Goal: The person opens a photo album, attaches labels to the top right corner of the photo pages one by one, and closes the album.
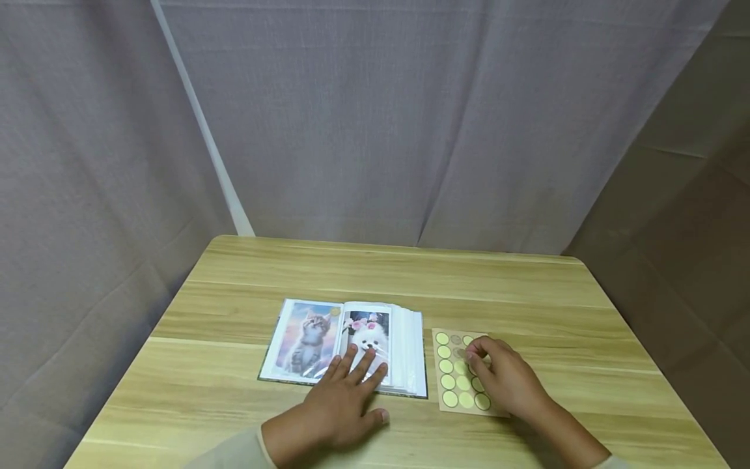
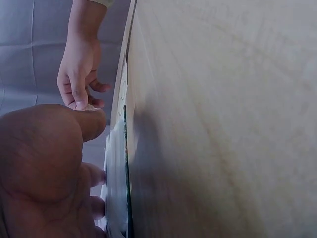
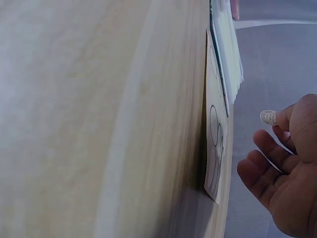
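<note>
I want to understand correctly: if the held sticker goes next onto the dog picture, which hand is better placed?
Probably the right hand: it pinches the round sticker. The left hand lies spread over the lower part of the dog picture and seems better suited to steadying it.

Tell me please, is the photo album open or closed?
Open. The photo album lies spread on the table; the head view shows a kitten picture at left, a white dog picture at right.
</note>
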A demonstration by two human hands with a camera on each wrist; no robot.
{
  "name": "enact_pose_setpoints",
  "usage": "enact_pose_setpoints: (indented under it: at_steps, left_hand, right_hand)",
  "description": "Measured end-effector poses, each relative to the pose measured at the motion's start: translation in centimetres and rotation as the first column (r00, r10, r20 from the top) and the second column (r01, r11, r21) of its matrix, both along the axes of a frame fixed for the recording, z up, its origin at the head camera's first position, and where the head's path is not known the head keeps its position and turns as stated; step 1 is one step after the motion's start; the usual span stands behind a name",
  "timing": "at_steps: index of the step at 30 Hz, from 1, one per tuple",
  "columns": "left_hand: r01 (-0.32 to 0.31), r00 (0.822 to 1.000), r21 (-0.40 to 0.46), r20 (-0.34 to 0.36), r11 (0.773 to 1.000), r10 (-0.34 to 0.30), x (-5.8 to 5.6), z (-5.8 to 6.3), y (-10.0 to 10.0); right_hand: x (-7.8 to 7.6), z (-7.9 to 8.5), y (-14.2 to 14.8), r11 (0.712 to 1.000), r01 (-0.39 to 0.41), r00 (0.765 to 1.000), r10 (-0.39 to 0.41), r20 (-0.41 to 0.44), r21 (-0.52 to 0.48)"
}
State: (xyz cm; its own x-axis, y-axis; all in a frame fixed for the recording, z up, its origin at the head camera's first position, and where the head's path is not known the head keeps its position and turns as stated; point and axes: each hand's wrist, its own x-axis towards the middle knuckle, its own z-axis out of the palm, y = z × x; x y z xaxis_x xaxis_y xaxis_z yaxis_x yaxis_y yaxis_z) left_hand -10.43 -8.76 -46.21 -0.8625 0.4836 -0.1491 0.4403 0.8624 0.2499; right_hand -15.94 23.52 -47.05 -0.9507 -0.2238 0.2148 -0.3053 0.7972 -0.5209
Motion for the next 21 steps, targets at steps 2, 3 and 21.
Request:
enact_pose_setpoints:
  at_steps: [2,3,21]
  left_hand:
    - [0.001,1.000,-0.007,0.008,1.000,0.000,0.0,0.0,0.0]
    - [0.001,1.000,-0.009,0.010,1.000,-0.001,0.0,0.0,0.0]
    - [-0.005,1.000,-0.028,0.002,1.000,0.005,0.1,0.0,0.1]
  right_hand:
    - [-0.2,-0.1,-0.1,1.000,-0.016,0.999,0.016,-0.029,0.005]
    - [-0.4,-0.1,-0.2,1.000,-0.024,0.999,0.024,-0.045,0.005]
    - [-1.6,0.2,-1.6,0.998,-0.056,0.998,0.056,-0.017,-0.008]
